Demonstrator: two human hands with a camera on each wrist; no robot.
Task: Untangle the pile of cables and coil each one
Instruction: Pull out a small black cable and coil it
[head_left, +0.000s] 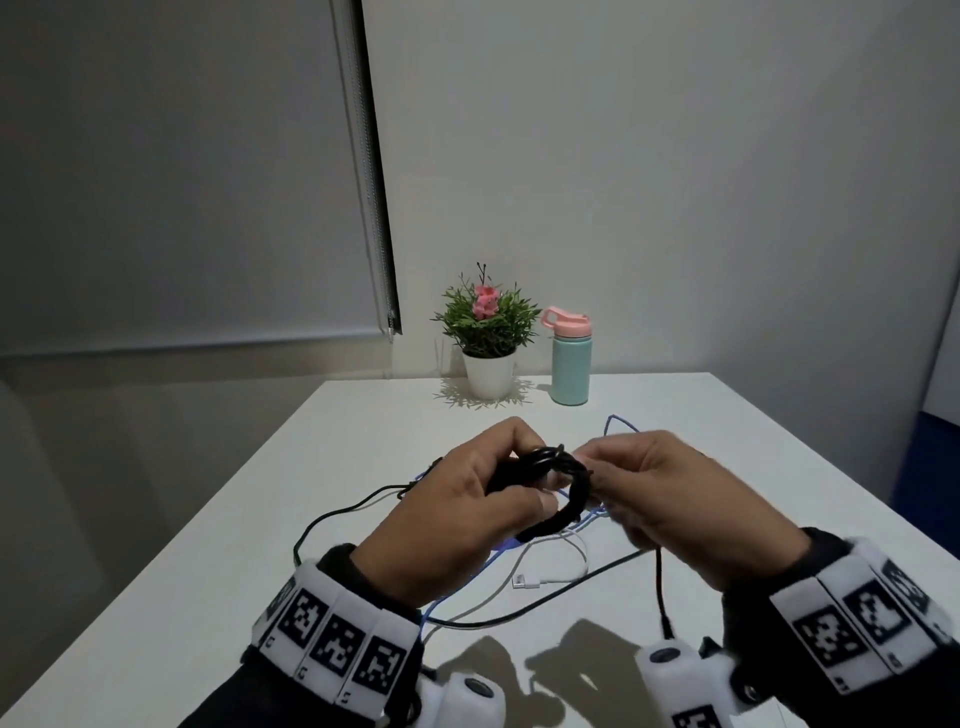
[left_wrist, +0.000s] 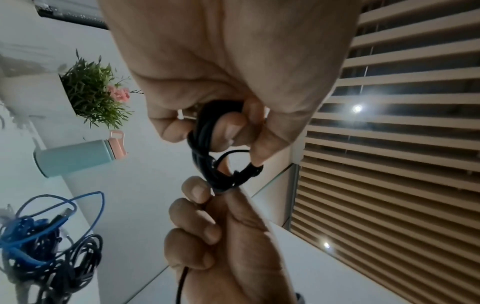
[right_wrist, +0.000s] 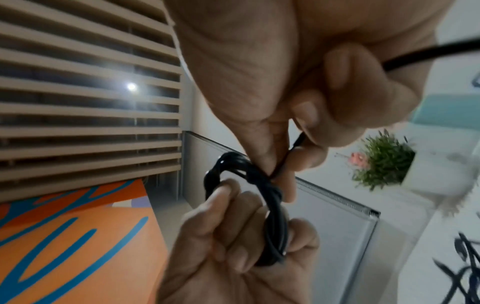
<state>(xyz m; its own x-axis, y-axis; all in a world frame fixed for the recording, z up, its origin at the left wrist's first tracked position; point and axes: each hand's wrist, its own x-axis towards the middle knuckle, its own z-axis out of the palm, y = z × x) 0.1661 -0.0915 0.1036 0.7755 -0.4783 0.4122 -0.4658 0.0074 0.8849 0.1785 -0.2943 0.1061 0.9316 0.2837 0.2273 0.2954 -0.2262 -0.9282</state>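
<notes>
Person's arms and wrist-worn equipment, as seen from the head view.

Both forearms wear dark sleeves to the wrist. Each wrist carries a white padded band (head_left: 337, 644) printed with square black-and-white coded markers; the right band (head_left: 872, 618) matches. A white rounded camera housing with a dark circular lens (head_left: 475, 691) sits below each band. Left hand (head_left: 457, 519) and right hand (head_left: 675, 499) are bare, ungloved.

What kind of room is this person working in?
Probably a home or small office room: a white table against a plain wall, a potted plant and a water bottle on it, slatted window blinds nearby.
</notes>
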